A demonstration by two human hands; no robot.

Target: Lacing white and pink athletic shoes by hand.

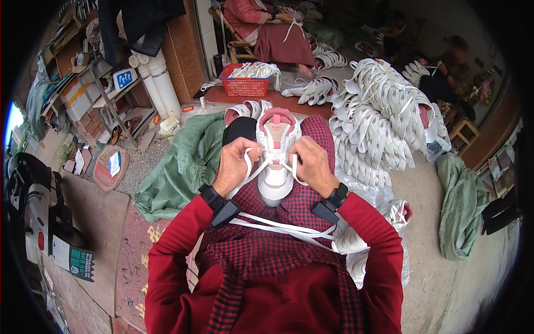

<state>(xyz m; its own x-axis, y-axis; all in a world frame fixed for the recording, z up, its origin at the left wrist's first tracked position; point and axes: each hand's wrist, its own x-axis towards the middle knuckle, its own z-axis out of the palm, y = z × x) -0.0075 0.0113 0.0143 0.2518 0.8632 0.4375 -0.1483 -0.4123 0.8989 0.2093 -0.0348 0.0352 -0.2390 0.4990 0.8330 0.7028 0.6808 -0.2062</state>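
Observation:
A white sneaker (274,174) with a pink lining rests between my knees, its toe pointing toward me. My left hand (233,162) pinches one end of the white shoelace (248,167) at the shoe's left side. On the other side, my right hand (312,165) is closed on the lace too, close to the eyelets. The lace crosses over the tongue between both hands. More loose white laces (278,227) lie over my checked apron (267,253) across my lap.
Large piles of white shoe uppers (378,119) stand at the right. A red basket (245,86) of white laces sits ahead. Green sacks lie left (181,161) and right (463,206). A person (267,33) sits at the back; another (453,72) is far right. A parked scooter (41,222) stands left.

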